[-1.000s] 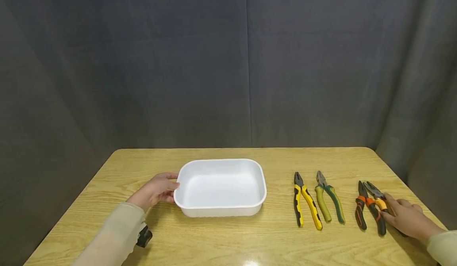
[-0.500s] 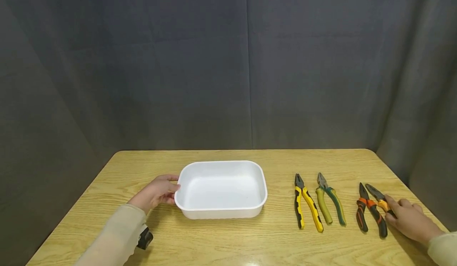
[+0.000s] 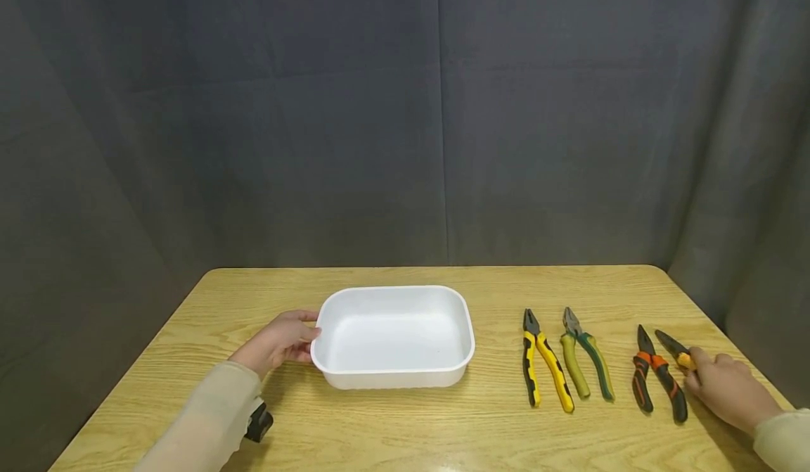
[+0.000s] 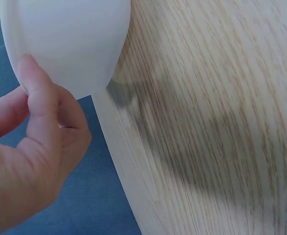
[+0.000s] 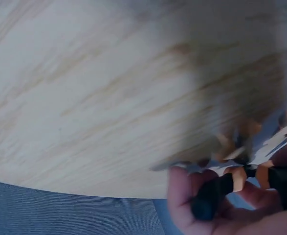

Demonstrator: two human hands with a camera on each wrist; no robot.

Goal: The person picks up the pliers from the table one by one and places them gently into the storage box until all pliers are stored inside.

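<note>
My left hand (image 3: 283, 343) pinches the left side of a white rectangular plastic tub (image 3: 392, 379), thumb over the rim and fingers outside. In the left wrist view the thumb (image 4: 34, 78) lies against the tub's pale wall (image 4: 79, 44). At the table's right side, my right hand (image 3: 730, 391) grips the handles of pliers (image 3: 673, 346) with yellow-orange and black grips. Their metal nose points to the far left; most of the handles are hidden in the palm. In the right wrist view fingers curl round the dark handles (image 5: 212, 196).
Orange-and-black pliers (image 3: 658, 373) lie immediately left of the right hand. Green-handled pliers (image 3: 585, 352) and yellow-and-black pliers (image 3: 544, 359) lie spread further left, right of the tub. The wooden table (image 3: 405, 430) ends at a dark grey curtain (image 3: 354, 120).
The pliers in my right hand have swung to the right, away from the orange-and-black pair, and the fingers have closed further round their handles. The left hand and tub hold still.
</note>
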